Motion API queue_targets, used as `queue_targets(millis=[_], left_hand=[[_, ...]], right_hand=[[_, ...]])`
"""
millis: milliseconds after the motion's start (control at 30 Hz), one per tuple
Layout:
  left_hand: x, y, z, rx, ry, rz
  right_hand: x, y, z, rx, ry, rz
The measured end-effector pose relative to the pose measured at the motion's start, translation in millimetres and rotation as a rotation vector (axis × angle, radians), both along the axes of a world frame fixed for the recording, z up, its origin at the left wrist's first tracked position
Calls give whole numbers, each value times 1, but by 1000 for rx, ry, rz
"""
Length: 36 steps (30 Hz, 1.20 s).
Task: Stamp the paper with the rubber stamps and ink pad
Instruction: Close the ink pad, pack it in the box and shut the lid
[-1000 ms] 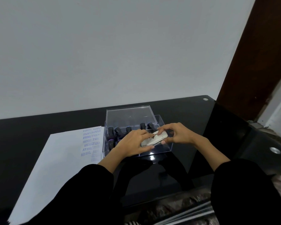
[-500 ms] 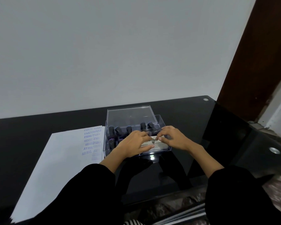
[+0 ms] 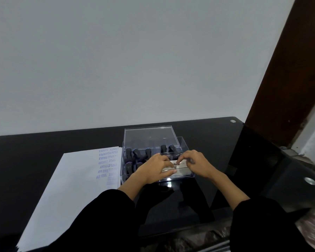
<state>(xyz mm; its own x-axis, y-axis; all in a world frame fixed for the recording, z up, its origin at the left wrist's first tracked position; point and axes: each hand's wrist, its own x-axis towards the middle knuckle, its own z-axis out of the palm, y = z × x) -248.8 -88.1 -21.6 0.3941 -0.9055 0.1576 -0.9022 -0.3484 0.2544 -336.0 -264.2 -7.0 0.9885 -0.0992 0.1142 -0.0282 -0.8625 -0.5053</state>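
Left hand: fingers curled on the flat white ink pad case.
Right hand: fingertips pinching the same case.
Case location: inside the clear plastic box, right of the black-handled rubber stamps.
White paper sheet: left of the box, blue imprints.

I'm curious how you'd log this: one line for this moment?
both hands on ink pad in clear box | left hand | right hand | paper already stamped

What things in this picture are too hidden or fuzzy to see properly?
All in the head view:
- Ink pad: mostly covered by the left hand and right hand; its label is cut short.
- Rubber stamps: faces hidden inside the clear box.
- Stamped words on the paper: some too blurred to read.
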Motion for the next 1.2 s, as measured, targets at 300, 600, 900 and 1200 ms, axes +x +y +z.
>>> queue_targets(millis=[300, 600, 900, 1200], left_hand=[[29, -3, 39, -173, 67, 81], [110, 13, 65, -266, 273, 377], [174, 22, 28, -48, 398, 655], [187, 9, 6, 118, 528, 786]], right_hand=[[42, 16, 33, 18, -155, -106], [123, 2, 51, -1, -37, -183], [177, -8, 22, -105, 179, -257], [189, -20, 4, 44, 276, -383]])
